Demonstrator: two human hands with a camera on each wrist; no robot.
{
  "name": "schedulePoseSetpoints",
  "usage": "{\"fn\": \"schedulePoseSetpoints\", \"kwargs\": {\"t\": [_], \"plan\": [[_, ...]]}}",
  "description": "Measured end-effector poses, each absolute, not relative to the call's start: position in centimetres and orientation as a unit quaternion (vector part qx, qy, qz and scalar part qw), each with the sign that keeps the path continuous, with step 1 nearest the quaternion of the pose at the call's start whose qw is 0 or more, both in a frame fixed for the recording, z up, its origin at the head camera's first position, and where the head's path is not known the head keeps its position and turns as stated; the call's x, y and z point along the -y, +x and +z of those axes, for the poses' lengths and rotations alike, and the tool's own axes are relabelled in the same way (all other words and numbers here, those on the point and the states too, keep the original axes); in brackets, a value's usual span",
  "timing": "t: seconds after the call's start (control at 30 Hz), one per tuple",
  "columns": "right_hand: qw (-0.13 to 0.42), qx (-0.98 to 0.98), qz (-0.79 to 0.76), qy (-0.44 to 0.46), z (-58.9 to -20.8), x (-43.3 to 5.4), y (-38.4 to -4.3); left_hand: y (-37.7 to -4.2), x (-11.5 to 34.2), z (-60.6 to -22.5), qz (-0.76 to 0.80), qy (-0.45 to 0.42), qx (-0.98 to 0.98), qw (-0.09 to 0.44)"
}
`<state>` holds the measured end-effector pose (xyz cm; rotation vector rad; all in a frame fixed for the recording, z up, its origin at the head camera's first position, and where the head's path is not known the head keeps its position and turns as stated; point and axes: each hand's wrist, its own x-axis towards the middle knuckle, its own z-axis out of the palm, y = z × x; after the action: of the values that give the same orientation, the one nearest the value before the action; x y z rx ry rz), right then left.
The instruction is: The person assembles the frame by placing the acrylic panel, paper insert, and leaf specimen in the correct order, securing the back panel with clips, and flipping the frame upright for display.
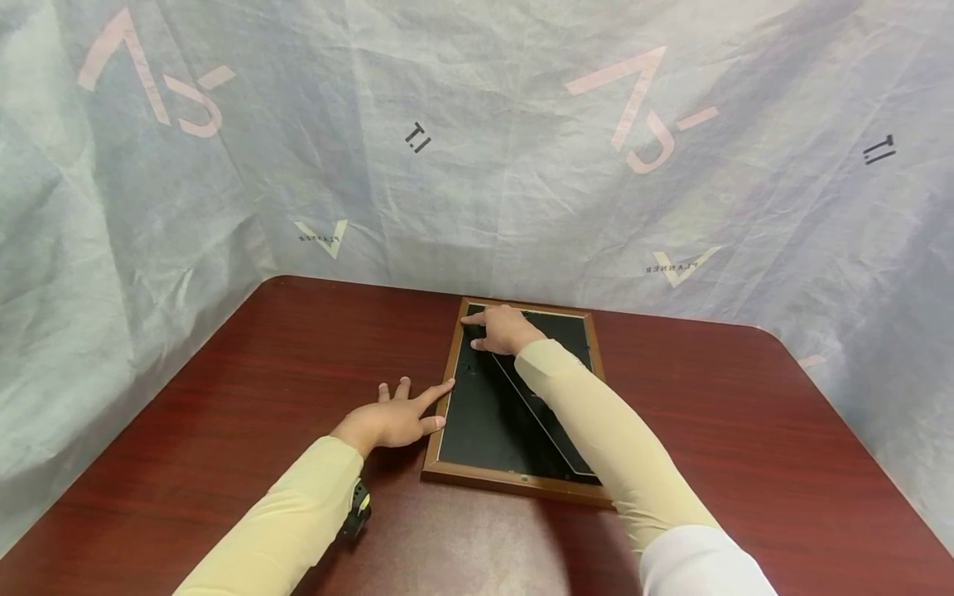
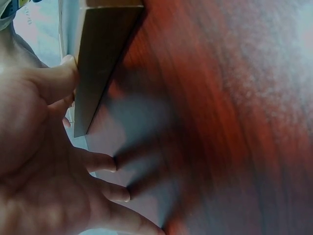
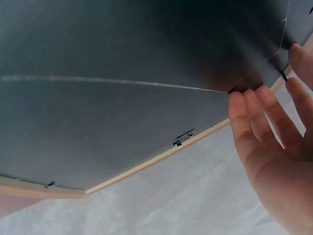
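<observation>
"On the dark-red wooden table [image 1: 320, 348]?"
"A rectangular brown frame [image 1: 477, 475], black-backed; the left hand [image 1: 397, 420], fingers spread, touches its side."
"Right hand [image 1: 508, 329]?"
"Near its far-left corner, thumb and index apart."

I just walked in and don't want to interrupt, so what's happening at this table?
Someone is handling a wooden frame that lies on the table with its black panel facing up. The left hand touches the frame's left side with thumb and index finger. The right hand reaches across the panel, its fingertips near the far left corner. Whether they pinch anything there is hard to tell. The panel sits inside the frame.
</observation>
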<state>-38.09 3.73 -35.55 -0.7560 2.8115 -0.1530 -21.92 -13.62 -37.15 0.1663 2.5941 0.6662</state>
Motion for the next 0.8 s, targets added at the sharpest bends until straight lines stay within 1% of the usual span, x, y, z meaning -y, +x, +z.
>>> {"fn": "schedulePoseSetpoints", "kwargs": {"t": [0.33,0.8], "plan": [[0.109,-0.957,-0.057,-0.261,-35.42,-3.52,-37.91,-22.03,13.66,-37.43,0.251,0.062,-0.938,0.229],[0.086,-0.954,-0.034,-0.284,-34.95,-3.24,-38.10,-21.94,13.57,-36.99,0.241,0.064,-0.940,0.234]]}}
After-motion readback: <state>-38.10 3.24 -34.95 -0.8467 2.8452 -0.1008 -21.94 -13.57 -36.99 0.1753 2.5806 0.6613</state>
